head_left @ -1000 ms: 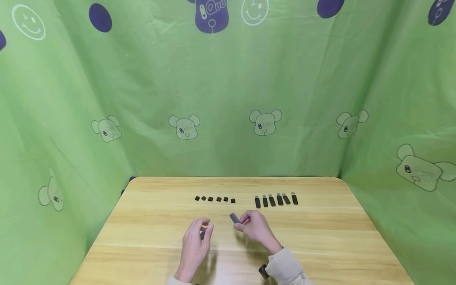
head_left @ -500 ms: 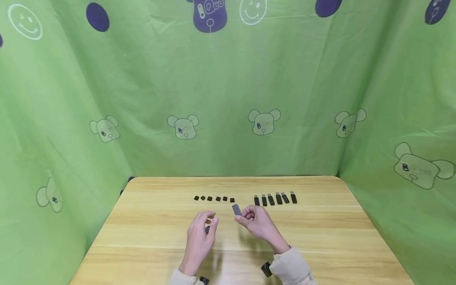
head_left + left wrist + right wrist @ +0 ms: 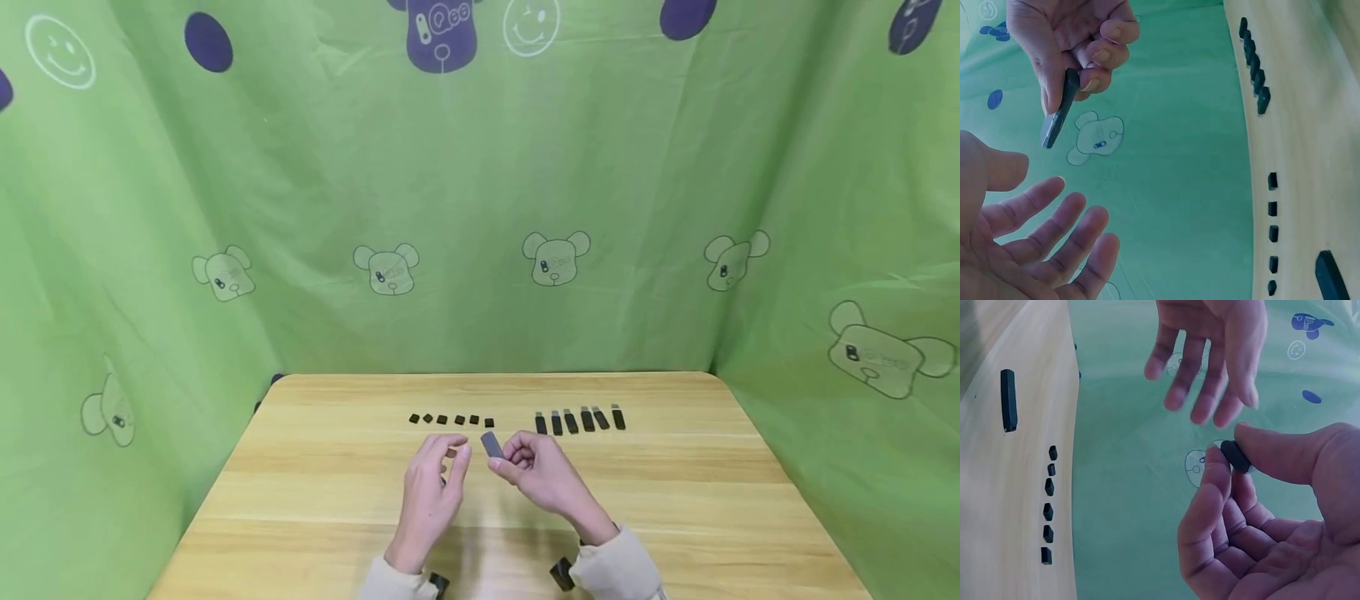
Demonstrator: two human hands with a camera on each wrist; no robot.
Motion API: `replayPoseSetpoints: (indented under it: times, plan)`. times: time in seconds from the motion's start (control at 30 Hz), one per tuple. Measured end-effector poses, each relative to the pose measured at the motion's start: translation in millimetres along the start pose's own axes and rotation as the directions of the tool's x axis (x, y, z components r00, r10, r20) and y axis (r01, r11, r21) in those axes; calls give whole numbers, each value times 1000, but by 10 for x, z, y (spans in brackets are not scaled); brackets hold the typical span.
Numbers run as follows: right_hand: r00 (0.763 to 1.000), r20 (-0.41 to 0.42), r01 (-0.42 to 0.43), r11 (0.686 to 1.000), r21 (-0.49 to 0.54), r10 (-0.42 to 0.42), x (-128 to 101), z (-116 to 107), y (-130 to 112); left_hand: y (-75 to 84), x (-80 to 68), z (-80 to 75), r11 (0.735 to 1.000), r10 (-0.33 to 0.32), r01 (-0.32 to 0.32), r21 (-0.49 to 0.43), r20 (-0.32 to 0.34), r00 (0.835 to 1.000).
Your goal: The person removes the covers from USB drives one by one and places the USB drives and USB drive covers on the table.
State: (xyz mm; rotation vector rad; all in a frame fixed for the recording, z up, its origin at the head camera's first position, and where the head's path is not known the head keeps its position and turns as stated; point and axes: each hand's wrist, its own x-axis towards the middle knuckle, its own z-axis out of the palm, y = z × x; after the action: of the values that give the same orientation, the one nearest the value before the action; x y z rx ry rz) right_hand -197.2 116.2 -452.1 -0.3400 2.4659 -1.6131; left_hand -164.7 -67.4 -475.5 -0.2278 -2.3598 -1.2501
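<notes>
In the head view my right hand pinches a dark grey USB stick between thumb and fingers, its far end pointing up and left. The right wrist view shows this USB stick end-on at the fingertips. My left hand is raised just left of it, fingers spread and loosely bent, holding nothing and apart from the stick. Another dark stick lies on the table below the left hand; in the head view that hand covers most of it.
A row of several small black caps lies at the table's back middle. To its right, several USB sticks lie with metal plugs facing away. The wooden table ends at a green patterned curtain.
My left hand has moved right and away from me, closer to the right hand. The right hand has lifted the USB stick slightly forward and still pinches it.
</notes>
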Motion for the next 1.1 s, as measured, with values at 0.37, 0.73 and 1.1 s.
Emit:
replayPoseSetpoints:
  times: [0.37, 0.73, 1.1]
  plan:
    - [991, 76, 116, 992, -43, -112, -62, 4, -43, 63, 45, 4, 994, 92, -88, -68, 48, 995]
    - [994, 73, 80, 993, 87, -86, -107, -108, -152, 66, 20, -33, 982, 44, -32, -189, 59, 997]
    - [999, 26, 42, 982, 185, -47, -106, -101, -171, 69, -30, -28, 984, 31, -2, -179, 159, 987]
